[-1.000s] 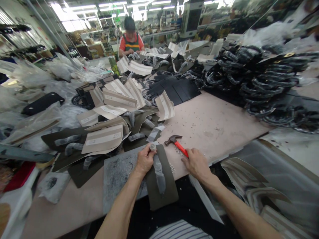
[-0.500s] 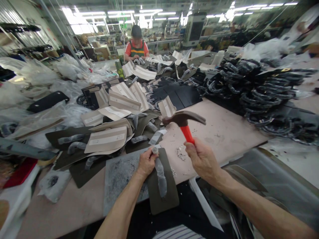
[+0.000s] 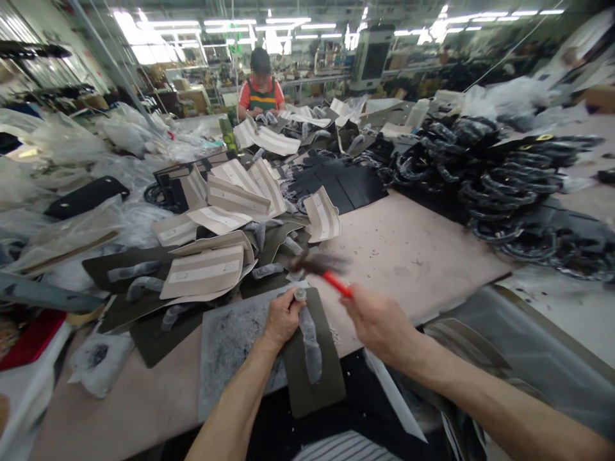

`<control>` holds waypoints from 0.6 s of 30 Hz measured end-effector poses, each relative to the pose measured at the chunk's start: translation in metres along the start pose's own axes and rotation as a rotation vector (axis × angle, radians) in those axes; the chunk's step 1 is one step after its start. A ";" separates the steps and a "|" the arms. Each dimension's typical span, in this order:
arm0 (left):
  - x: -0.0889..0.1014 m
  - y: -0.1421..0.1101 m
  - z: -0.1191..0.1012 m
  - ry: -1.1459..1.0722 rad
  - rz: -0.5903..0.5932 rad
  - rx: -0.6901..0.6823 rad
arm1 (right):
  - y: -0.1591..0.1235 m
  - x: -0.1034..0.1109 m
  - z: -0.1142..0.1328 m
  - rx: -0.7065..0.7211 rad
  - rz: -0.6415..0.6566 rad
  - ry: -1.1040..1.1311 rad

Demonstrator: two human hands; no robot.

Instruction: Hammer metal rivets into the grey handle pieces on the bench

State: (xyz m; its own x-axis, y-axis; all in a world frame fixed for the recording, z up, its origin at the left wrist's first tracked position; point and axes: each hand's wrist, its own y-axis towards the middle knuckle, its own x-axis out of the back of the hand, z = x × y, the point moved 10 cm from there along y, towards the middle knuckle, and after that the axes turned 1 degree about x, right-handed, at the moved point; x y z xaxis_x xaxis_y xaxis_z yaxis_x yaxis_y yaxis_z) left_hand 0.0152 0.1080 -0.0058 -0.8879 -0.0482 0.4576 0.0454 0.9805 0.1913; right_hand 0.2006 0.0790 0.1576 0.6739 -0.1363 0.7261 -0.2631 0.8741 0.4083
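My right hand (image 3: 377,320) is wrapped round the red grip of a claw hammer (image 3: 338,283), whose dark head is smeared by motion just above the punch. My left hand (image 3: 282,317) pinches a short metal punch (image 3: 300,294) with a round top, held upright. Under it lies a dark olive panel (image 3: 331,384) with rounded corners. A strap handle (image 3: 311,349) wrapped in clear plastic runs along the panel. The panel rests partly on a grey, scuffed slab (image 3: 223,352) and overhangs the table's near edge. The punch's lower end is hidden by my fingers.
A heap of olive and beige panels (image 3: 206,272) spreads to the left and ahead. Black plastic-wrapped handles (image 3: 504,186) pile up on the right. Small metal bits (image 3: 335,334) lie on the table (image 3: 408,250). A co-worker (image 3: 261,93) sits across it.
The hammer has swung down and to the left toward the punch, my right hand lowering with it. My left hand, the punch and the panel stay nearly in place.
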 end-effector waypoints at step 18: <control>0.003 0.000 -0.001 -0.072 -0.030 0.002 | -0.030 -0.091 -0.049 -0.067 0.280 -0.047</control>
State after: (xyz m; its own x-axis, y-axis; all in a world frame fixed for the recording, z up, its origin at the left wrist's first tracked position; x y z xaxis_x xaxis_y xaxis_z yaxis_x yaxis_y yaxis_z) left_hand 0.0128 0.1079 -0.0036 -0.9195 -0.0638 0.3879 0.0175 0.9791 0.2027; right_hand 0.1805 0.0879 0.0522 0.5479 0.0947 0.8311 -0.3872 0.9094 0.1516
